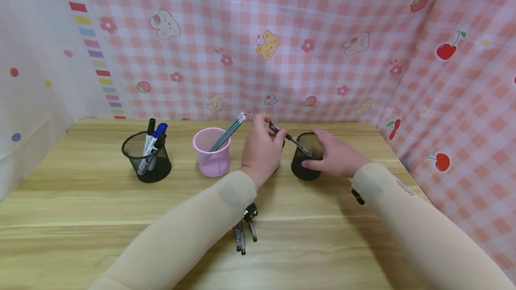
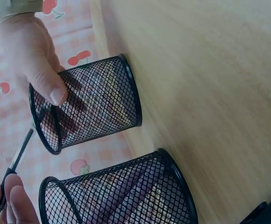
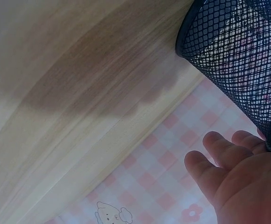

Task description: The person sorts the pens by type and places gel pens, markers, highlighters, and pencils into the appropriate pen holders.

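My left hand (image 1: 262, 149) pinches a slim black-and-clear pen (image 1: 293, 140) between thumb and fingers. The pen slants down to the right, its lower end at the mouth of a black mesh pen cup (image 1: 305, 171). That cup stands upright, and my right hand (image 1: 340, 153) grips it at the rim, thumb on the near side. In the left wrist view the thumb (image 2: 49, 84) lies against the mesh. Another black mesh pen cup (image 2: 121, 198) stands beside it, mostly hidden behind my left hand in the head view.
Farther left stand a pink pen cup (image 1: 213, 164) with teal pencils (image 1: 227, 135) and a black mesh cup (image 1: 157, 171) with several markers (image 1: 151, 147). Several clear pens (image 1: 243, 240) lie on the wooden table (image 1: 306, 240) near my left forearm. A patterned cloth (image 1: 242, 70) hangs behind.
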Available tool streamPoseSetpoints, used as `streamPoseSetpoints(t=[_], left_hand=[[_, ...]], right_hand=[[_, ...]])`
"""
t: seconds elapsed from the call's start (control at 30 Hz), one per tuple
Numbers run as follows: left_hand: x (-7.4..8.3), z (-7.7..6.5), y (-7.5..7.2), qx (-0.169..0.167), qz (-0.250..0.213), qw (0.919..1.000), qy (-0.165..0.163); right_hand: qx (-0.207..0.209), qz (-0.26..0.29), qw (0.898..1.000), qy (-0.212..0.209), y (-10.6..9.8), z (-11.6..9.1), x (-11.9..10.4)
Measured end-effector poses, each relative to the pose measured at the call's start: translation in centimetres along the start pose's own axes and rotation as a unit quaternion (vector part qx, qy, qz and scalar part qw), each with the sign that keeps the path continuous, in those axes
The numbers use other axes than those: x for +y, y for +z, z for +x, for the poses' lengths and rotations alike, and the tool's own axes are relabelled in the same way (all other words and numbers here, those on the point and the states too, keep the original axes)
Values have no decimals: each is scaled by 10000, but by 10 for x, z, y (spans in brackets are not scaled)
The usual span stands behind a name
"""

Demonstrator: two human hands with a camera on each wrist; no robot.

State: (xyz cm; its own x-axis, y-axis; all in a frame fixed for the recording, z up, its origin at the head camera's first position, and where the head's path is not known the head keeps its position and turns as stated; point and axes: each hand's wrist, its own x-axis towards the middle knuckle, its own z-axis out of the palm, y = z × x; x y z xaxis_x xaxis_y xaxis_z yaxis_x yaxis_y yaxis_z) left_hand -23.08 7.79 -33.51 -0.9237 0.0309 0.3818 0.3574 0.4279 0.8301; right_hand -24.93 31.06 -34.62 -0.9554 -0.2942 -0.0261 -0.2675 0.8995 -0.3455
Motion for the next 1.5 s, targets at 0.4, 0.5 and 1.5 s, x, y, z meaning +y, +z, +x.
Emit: streamPoseSetpoints(t=[0.4,0.5,1.5], left_hand=[[4,-4,6,-370,344,9986,-150],[4,-6,7,-403,411,9981,-198],[4,-8,7,-799,1464,9856,265]], right_hand=[[-69,142,9998,104,0,0,-2],[-56,193,9998,86,0,0,-1],[43,32,10000,38,1,-3,-2]])
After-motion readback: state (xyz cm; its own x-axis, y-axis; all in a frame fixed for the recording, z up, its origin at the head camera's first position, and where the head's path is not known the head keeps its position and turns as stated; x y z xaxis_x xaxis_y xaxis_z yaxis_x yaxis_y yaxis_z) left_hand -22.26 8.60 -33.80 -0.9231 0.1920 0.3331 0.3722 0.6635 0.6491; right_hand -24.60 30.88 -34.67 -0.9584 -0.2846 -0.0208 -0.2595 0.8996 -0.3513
